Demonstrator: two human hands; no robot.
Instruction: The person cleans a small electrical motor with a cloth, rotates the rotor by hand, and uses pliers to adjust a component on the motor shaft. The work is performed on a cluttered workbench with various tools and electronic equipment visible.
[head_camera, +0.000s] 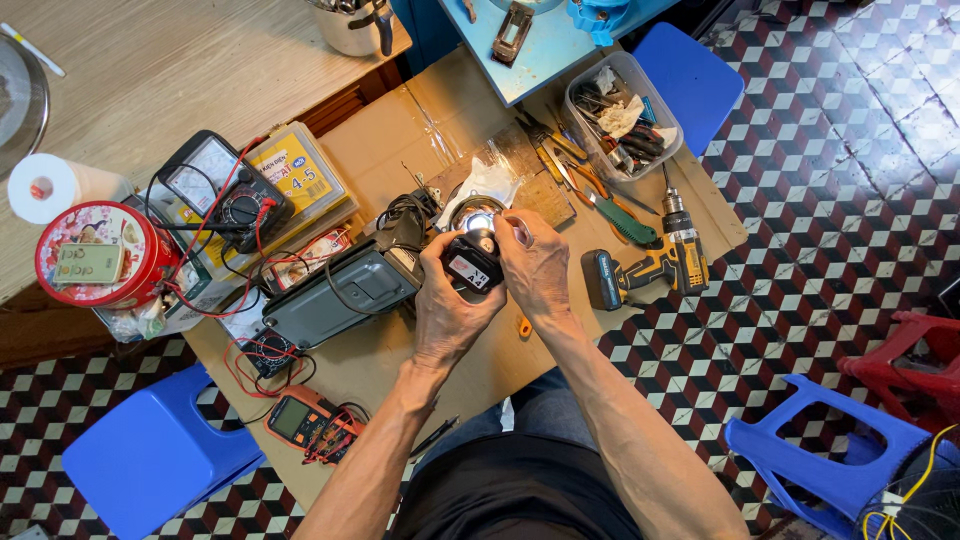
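— Down at the near edge of the cardboard sheet (440, 120), what have we got?

— Both forearms come in over that edge. Left hand (447, 305) is wrapped around a small black block (472, 265) with a red and white label, fingers clamped on it. Right hand (535, 265) pinches at the top of the same block, thumb and fingertips closed on it, right over the middle of the sheet.

— Any room to move?

— Not much to the left. A grey metal case (335, 295) sits just beside the left hand, wires trailing off it. An orange meter (300, 420) lies at the near left edge, almost hanging off.

— And the right?

— A yellow and black drill (650, 265) lies near the right hand, close to the sheet's right edge. A small gap between them.

— Farther out?

— Pliers (610, 205) and a clear tub (622, 115) of tools beyond the drill. A black dial meter (225, 190) and a red round tin (95, 255) crowd the far left. Blue stools (150, 455) stand on the checkered floor (830, 150) either side.
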